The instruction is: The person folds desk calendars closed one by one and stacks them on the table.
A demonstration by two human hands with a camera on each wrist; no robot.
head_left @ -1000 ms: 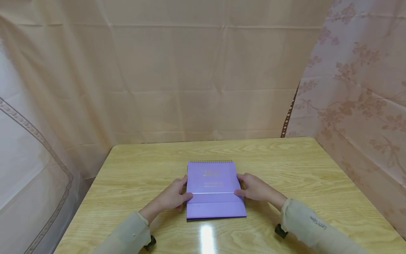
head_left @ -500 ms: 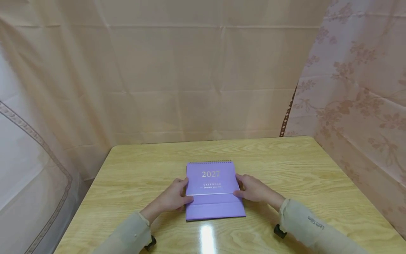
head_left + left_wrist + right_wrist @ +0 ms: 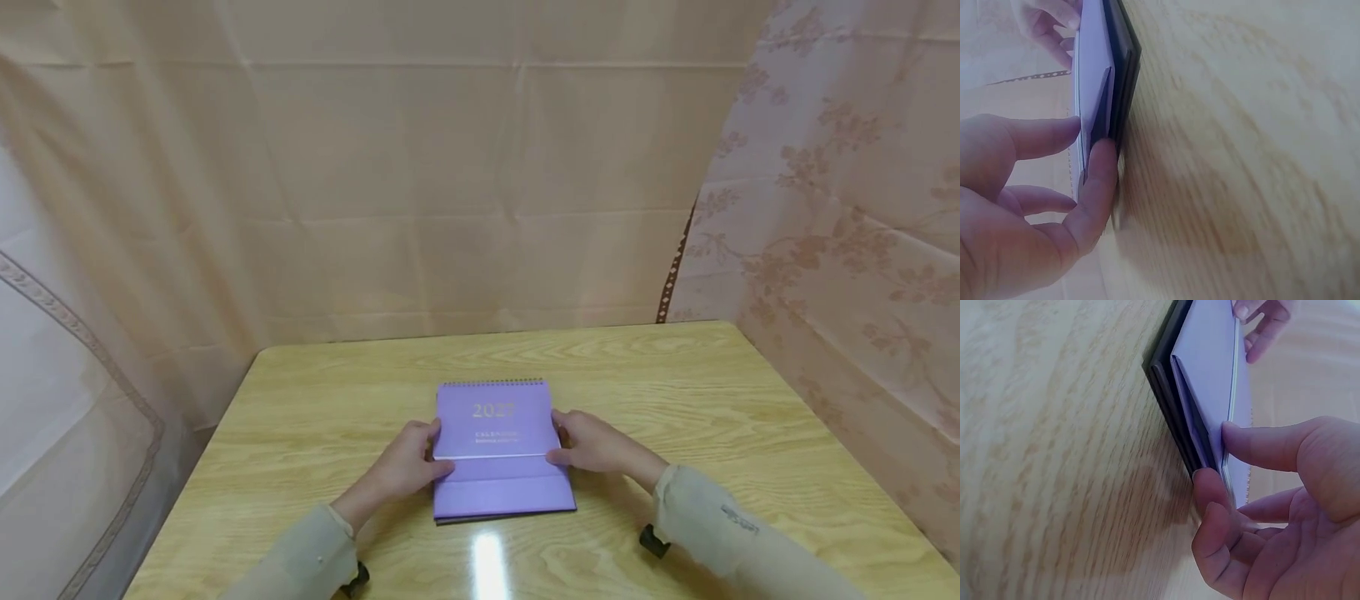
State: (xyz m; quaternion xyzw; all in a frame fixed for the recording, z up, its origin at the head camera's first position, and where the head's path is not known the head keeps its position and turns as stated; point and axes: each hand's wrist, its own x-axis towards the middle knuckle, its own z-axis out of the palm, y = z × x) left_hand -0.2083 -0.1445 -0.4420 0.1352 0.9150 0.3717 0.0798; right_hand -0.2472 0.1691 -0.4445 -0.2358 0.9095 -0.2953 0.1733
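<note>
A purple desk calendar (image 3: 502, 496) lies nearly flat on the table, its spiral binding along the far edge and gold "2027" lettering on the cover. My left hand (image 3: 405, 465) grips its left side, thumb on top. On the right side my right hand (image 3: 600, 446) does the same. In the left wrist view, dark boards (image 3: 1125, 50) show under the purple layers, and the left fingertips sit at the calendar's side edge. The right wrist view shows my right thumb on top and curled fingers at the edge, with a gap between the folded layers.
The wood-grain table (image 3: 337, 375) stretches out around the calendar, with a bright light reflection (image 3: 489, 567) near its front. A beige curtain (image 3: 465, 167) hangs behind the table. Patterned pale cloth (image 3: 847, 208) hangs at the right, and another cloth (image 3: 60, 417) at the left.
In the head view everything, background included, shifts slightly left. Both hands keep the same hold on the calendar's sides.
</note>
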